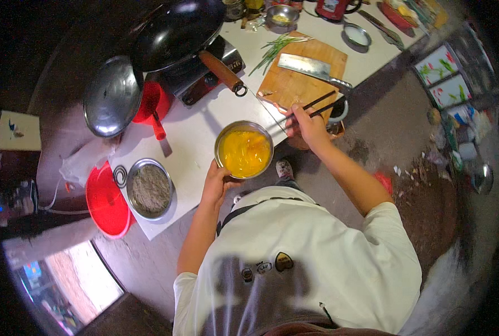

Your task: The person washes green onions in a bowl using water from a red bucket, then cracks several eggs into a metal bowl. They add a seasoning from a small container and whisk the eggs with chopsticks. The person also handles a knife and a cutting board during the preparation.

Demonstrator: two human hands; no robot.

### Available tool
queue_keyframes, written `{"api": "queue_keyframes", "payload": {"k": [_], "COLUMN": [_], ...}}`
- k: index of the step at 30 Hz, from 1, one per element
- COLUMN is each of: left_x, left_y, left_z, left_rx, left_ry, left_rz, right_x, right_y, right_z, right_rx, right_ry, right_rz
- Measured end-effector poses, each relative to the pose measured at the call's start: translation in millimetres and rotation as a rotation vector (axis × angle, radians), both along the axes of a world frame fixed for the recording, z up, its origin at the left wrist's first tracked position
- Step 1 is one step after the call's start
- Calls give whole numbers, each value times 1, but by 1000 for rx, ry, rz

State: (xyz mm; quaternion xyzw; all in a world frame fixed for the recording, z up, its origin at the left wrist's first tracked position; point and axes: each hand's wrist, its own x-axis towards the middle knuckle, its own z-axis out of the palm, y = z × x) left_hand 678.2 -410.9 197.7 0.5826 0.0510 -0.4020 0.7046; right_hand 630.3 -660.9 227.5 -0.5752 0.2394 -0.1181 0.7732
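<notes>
My left hand [215, 181] grips the near-left side of a round metal bowl [216, 149]. Inside it lies yellow beaten egg [242, 154], with orange streaks at the right. Dark chopsticks [321, 100] are held in my right hand [310, 127]. Their blurred thin ends point at the bowl's right rim; whether they touch the egg I cannot tell. Beyond my right hand is a wooden cutting board [302, 90] bearing a cleaver [304, 65]. Green scallions [274, 49] lie along its far-left edge.
A black wok [178, 35] with a wooden handle sits on a portable cooker [199, 86]. At left are a metal lid [114, 96], a red pot [150, 105], a red basin [102, 206] and a metal bowl [170, 191] of greyish flour-like powder. Small dishes [357, 34] stand farther back.
</notes>
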Motion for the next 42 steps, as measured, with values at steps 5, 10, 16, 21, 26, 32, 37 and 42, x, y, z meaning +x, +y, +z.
{"api": "queue_keyframes", "payload": {"k": [5, 10, 16, 21, 26, 32, 37, 42], "left_x": [-6, -11, -10, -7, -4, -2, -1, 9], "left_y": [-35, -65, -69, -68, -60, -48, -41, -30], "left_z": [-13, -5, -11, -15, -21, -33, -46, -53], "left_rx": [-44, -59, -28, -78, -83, -24, -41, 43], "left_ry": [24, 32, 26, 50, 85, 128, 111, 152], "left_rz": [209, 331, 308, 333, 338, 279, 329, 303], "right_x": [40, 67, 82, 80, 68, 62, 66, 79], "right_y": [-45, -71, -71, -73, -58, -40, -30, -23], "right_z": [-3, -10, -17, -27, -34, -52, -59, -71], "right_rx": [-90, -5, 23, -74, 5, 91, 53, 79], "right_ry": [61, 53, -60, 24, 25, 55, 111, 117], "right_rz": [234, 384, 277, 539, 394, 280, 500, 404]}}
